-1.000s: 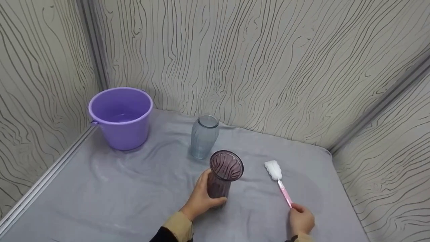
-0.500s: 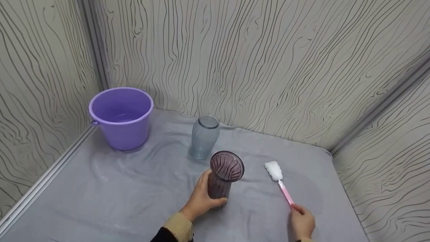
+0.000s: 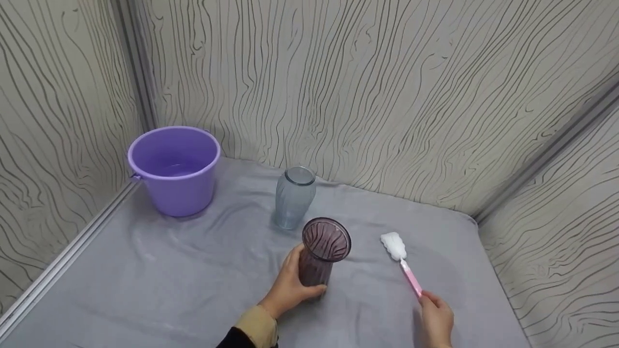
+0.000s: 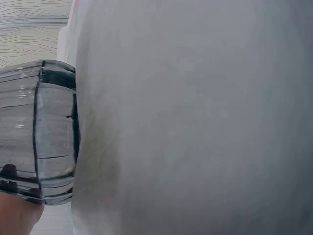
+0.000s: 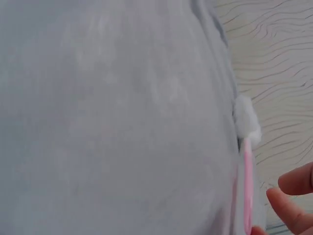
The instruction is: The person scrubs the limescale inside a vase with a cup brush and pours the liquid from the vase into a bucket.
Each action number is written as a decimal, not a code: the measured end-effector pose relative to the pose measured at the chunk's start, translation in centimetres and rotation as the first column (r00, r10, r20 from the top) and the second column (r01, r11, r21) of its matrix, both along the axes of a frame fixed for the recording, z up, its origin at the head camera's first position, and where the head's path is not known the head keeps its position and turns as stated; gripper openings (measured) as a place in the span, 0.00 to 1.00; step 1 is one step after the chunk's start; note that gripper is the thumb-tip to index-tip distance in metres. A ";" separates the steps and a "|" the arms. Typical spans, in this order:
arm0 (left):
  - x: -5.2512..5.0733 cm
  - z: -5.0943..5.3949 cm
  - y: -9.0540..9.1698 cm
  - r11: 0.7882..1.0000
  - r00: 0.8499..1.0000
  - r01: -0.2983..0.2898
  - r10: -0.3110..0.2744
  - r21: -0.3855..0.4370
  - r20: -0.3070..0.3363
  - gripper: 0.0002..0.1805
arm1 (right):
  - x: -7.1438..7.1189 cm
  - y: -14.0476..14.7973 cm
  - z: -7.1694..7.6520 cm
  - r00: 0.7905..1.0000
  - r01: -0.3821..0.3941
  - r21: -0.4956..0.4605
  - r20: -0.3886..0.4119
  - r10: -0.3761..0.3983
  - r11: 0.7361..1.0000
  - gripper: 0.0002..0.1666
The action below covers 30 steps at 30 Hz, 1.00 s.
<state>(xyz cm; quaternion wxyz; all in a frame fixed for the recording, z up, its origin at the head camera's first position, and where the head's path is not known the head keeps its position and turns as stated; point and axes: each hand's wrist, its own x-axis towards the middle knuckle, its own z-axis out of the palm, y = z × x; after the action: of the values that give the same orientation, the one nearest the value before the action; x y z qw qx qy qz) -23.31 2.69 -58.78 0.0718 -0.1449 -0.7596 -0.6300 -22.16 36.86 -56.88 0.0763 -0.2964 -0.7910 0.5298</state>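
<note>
My left hand [image 3: 290, 287] grips the body of a ribbed purple glass vase [image 3: 316, 268] from its left side, fingers behind and thumb in front. The vase tilts slightly, with its wide mouth upward. In the left wrist view the base part of the glass vase [image 4: 54, 132] shows beside a bit of the hand [image 4: 17, 215]. At the right, my right hand [image 3: 435, 316] pinches the end of the pink handle of a bottle brush [image 3: 410, 278] with a white sponge head. In the right wrist view other fingers [image 5: 297, 181] stand away from the bottle brush [image 5: 248, 181].
A blue-grey ribbed glass vase [image 3: 295, 203] stands upright just behind the purple one. A purple bucket [image 3: 179, 193] stands at the back left. Grey cloth [image 3: 193, 280] covers the table, and wood-patterned walls [image 3: 362, 96] enclose its back and sides.
The right hand's thumb and fingers have shifted very slightly at the handle's end. The left hand, both vases and the bucket stay where they were.
</note>
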 end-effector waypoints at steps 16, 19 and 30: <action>0.1 0.2 0.0 1.000 1.000 -0.011 0.011 -0.007 0.023 0.55 | 0.2 -5.5 2.6 0.984 -0.145 -0.072 -0.110 0.137 0.987 0.30; 0.1 0.1 0.0 1.000 1.000 -0.013 0.013 -0.009 0.020 0.55 | 0.2 -6.4 2.6 0.971 -0.204 -0.066 -0.143 0.193 0.977 0.31; 0.0 0.2 0.0 1.000 1.000 -0.005 0.005 -0.021 0.018 0.54 | -0.1 -10.0 1.6 0.920 -0.361 -0.044 -0.176 0.349 0.931 0.33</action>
<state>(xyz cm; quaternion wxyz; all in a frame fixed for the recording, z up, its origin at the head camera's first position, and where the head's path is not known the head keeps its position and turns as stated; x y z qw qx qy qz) -23.28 2.66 -58.57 0.0648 -0.1380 -0.7673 -0.6229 -22.25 26.86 -55.26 0.0330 -0.1058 -0.8019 0.5871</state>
